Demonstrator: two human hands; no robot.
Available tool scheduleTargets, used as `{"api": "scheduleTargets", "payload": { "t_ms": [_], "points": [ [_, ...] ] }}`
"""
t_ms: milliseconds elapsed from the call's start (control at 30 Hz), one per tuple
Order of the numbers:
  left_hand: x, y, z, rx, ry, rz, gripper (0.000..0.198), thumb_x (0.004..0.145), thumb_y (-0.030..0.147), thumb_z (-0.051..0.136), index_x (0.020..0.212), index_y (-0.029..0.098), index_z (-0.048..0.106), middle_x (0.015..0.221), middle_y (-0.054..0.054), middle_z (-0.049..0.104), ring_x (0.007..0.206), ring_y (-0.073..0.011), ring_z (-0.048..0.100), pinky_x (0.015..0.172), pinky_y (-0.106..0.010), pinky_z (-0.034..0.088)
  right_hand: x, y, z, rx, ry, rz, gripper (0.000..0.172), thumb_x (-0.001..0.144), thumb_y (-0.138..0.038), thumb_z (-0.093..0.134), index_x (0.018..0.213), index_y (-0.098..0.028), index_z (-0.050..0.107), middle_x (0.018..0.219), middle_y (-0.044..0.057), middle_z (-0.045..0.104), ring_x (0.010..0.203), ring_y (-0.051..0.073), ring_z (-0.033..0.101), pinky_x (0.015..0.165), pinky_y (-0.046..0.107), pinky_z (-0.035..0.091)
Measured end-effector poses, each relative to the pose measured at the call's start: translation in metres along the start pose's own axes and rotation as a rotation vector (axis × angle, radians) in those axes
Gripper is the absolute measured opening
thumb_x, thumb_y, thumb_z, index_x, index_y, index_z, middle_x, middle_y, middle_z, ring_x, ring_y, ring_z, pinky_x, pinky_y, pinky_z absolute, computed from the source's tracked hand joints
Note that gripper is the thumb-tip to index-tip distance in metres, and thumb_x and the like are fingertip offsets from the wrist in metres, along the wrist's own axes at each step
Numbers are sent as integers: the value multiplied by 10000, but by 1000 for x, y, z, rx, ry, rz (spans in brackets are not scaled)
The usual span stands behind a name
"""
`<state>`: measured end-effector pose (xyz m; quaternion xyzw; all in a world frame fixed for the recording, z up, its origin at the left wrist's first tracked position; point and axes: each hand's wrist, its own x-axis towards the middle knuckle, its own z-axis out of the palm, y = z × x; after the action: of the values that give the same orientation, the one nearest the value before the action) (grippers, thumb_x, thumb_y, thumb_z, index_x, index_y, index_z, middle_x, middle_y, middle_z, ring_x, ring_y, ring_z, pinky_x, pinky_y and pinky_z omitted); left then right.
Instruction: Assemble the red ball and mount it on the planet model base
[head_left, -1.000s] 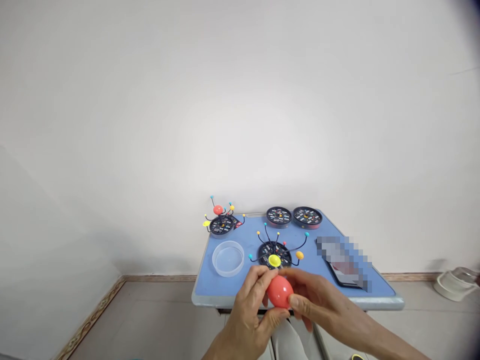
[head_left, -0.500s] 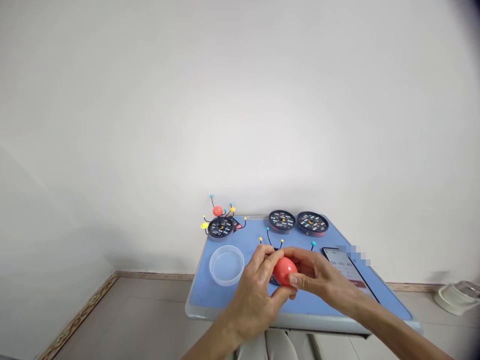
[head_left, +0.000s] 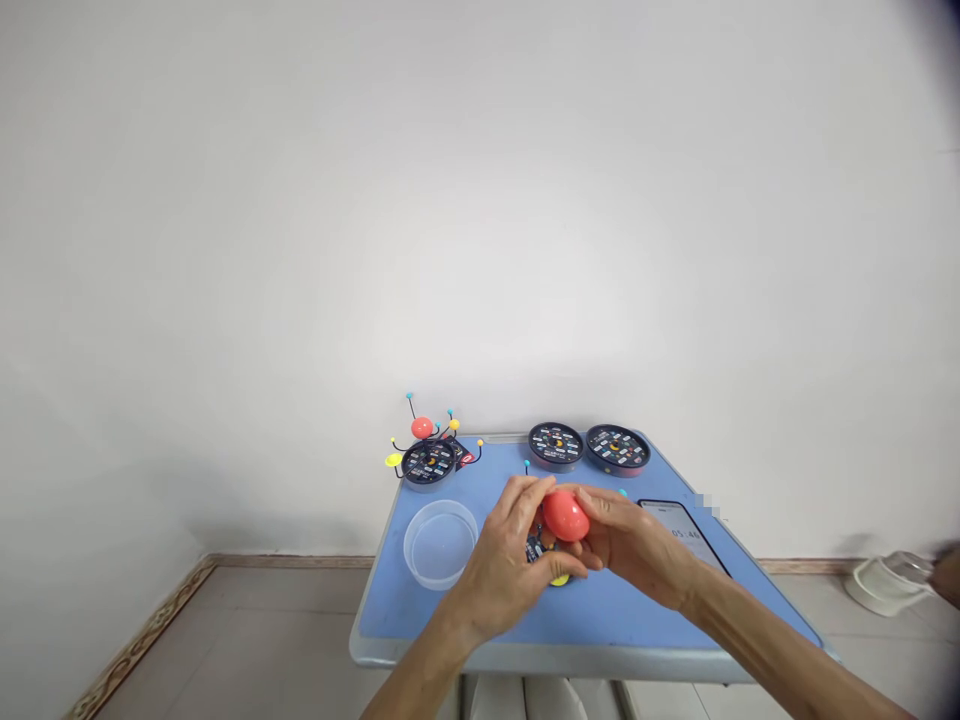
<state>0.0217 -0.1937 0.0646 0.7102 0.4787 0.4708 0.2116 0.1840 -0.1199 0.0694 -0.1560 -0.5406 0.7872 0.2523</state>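
Note:
A glossy red ball is held above the table between my two hands. My left hand is curved round its left side, fingertips at the upper edge and thumb stretched out below. My right hand grips it from the right, thumb on top and the other fingers underneath. Below and behind the hands is a dark printed base, mostly hidden, with a yellow piece near my left thumb. A small blue bead on a thin black rod rises just beyond my fingers.
A model with a red ball and coloured beads on curved rods stands at the back left. Before it sits a clear round tub. Two round dark printed discs lie at the back. A phone showing a timer rests on the blue table.
The red ball and both hands have risen slightly, and the ball has turned. My right thumb has shifted to its upper side. The whole view has moved a little, and a yellow piece now shows below.

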Motion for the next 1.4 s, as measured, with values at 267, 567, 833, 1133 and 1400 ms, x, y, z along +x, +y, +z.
{"api": "scheduleTargets", "payload": {
  "t_ms": [267,567,833,1133,1400],
  "points": [
    [13,2,5,7,111,68,464,762,167,688,1196,236,539,1170,-70,530,1021,-209,554,874,-389,514,10,-15,-5,57,88,16,298,854,-419,617,1005,-163,645,862,63,634,633,130,534,529,233,436],
    [11,-4,19,97,241,13,341,858,258,629,1188,182,581,1065,-80,541,963,-194,570,871,-373,526,4,-16,-4,-275,124,-6,390,891,-547,533,816,-167,581,725,-16,496,593,98,419,524,228,359],
    [5,-18,10,351,135,361,446,942,228,484,1364,105,406,1171,-169,534,1069,-248,509,910,-458,507,4,-19,-11,-444,39,16,409,888,-511,559,722,-139,597,670,6,517,601,117,460,531,257,352],
    [10,-24,3,477,-24,455,474,956,221,440,1400,93,335,1201,-193,513,1063,-267,519,891,-467,515,9,-13,-14,-199,69,219,450,846,-549,594,699,-124,619,566,8,524,483,89,416,450,233,292],
    [-3,-37,6,270,262,390,588,905,217,563,1438,215,315,1238,-145,466,1141,-238,509,947,-419,504,12,-16,12,-277,112,77,509,793,-642,599,693,-143,591,602,-1,518,493,84,398,458,238,306]
  ]
}}
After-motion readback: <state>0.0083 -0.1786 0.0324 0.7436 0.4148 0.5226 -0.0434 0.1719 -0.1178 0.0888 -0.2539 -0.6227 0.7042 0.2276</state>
